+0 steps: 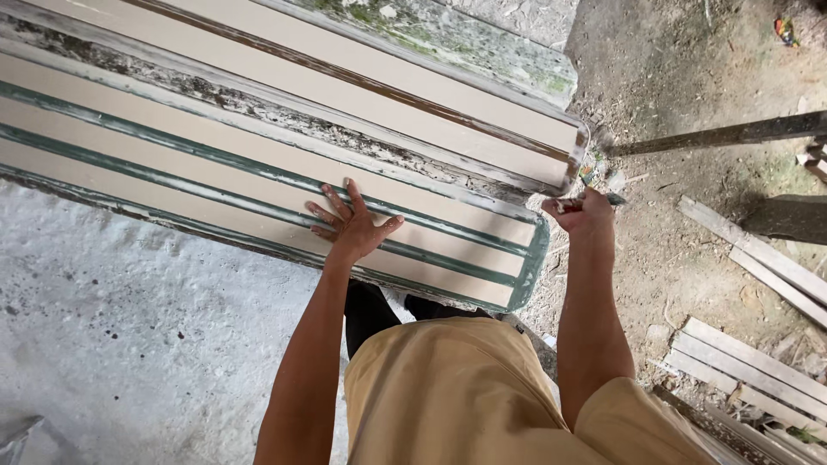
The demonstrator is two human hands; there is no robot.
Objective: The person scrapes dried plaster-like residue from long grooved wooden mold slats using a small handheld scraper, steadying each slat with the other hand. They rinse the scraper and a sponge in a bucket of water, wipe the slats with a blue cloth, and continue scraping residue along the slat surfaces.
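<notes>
While the left hand (351,226) lies flat with fingers spread on the long moulded panel (258,172) lying across the ground ahead, the right hand (584,213) pinches a slim tool (594,201) by its end. Ridged, chalky and beige (green-edged grooves), it looks stiff, heavy, brittle; best gripped along the edges.

The long moulded panel (258,164) lies flat and slantwise, running from the upper left down to the right, its beige bands parted by raised ribs with worn green paint and its rounded end edged in the same green. The left hand (351,226) rests open on it, fingers spread across the ribs. The right hand (586,211) grips a small thin tool (594,200) at the panel's end.
</notes>
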